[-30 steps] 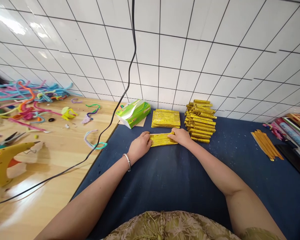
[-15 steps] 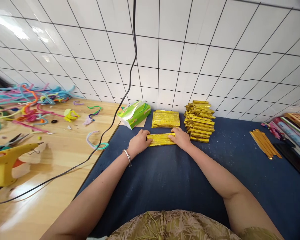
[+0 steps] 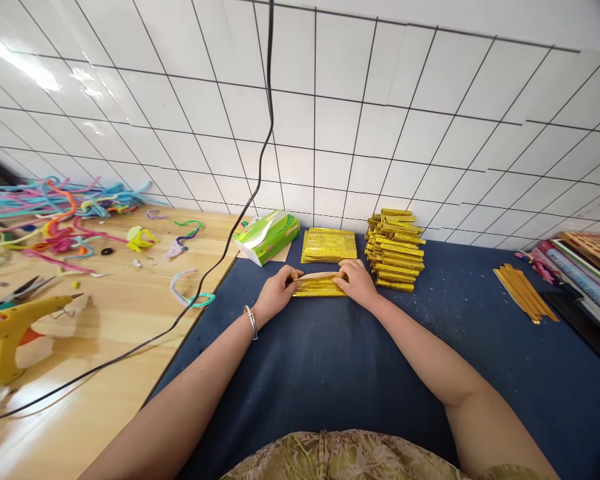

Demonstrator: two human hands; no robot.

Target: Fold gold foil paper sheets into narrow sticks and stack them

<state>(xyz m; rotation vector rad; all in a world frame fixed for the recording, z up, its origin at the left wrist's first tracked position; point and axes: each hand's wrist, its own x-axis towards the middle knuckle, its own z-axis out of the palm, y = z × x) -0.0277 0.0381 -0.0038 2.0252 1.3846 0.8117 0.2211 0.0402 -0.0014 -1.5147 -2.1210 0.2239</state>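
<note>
A strip of gold foil paper lies across the dark blue table surface, its far edge lifted and curling over to show a paler underside. My left hand pinches its left end between thumb and fingers. At the right end, my right hand grips the same edge with its thumb in front. Just beyond the strip is a flat stack of gold foil paper. To the right of that rises a tall pile of folded gold strips.
A green tissue pack stands behind my left hand. A black cord crosses the wooden table to a yellow glue gun. Colourful pipe cleaners lie far left. Brown-gold strips, a black phone-like slab and books are at right.
The gold foil strip lay flat before; now its far edge is raised and bent toward me. Both hands have closed into pinches at its ends. The view has tilted slightly upward.
</note>
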